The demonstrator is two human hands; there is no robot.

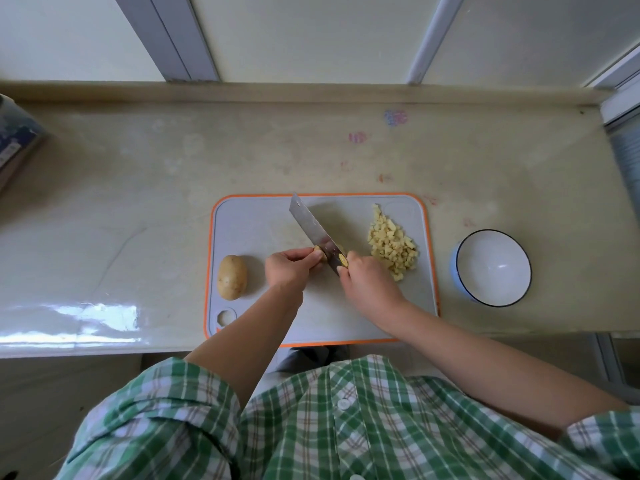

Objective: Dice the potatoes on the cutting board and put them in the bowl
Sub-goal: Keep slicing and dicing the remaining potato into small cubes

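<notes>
Head-camera view over a kitchen counter (138, 202): my right hand (367, 282) is wrapped tight round the handle of a broad-bladed knife (311, 226), its blade angled away to the left across the grey, orange-edged cutting board (249, 220), while my left hand (291, 268) curls its fingertips onto a small potato piece (318, 251) right against the blade. A whole unpeeled potato (232, 277) lies at the board's left side, well apart from the heap of diced potato (393, 245) on its right side. The white, dark-rimmed bowl (485, 247) stands on the counter just beside the board's right edge.
</notes>
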